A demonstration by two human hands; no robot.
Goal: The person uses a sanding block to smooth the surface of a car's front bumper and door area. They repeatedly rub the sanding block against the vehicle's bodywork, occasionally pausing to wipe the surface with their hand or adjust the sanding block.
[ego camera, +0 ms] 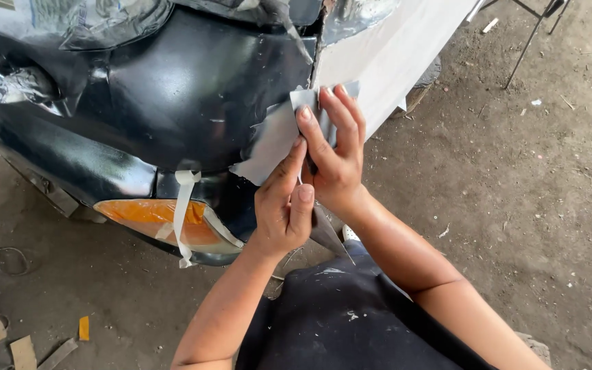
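Down by the corner of the car, my right hand (337, 154) lies flat against a grey sheet of sandpaper (307, 103), its fingers stretched out and pressing the sheet onto the body panel. The top edge of the sheet shows above my fingertips, right beside the seam where the glossy black bumper (186, 96) meets the white panel (385, 62). Below the sheet there is a dull grey sanded patch (272, 147) on the black surface, and both my hands sit over its right edge.

My left hand (284, 205) is curled just beneath the right one, touching it. Its forefinger reaches up along the right hand's thumb, while the other fingers are folded in with the thumb tucked alongside. Whether it pinches the lower edge of the sheet I cannot tell, since the right hand covers that part.

Lower on the bumper sits an orange lamp lens (149, 216), and a strip of pale masking tape (183, 212) hangs down across it, loose at the bottom end. At upper left a headlight (114, 20) is wrapped in crumpled clear film. Under everything is a dirt floor (515, 178), with scraps of wood (25, 349) lying at lower left. My dark apron (330, 315), flecked with light spots, fills the bottom of the view between my forearms.
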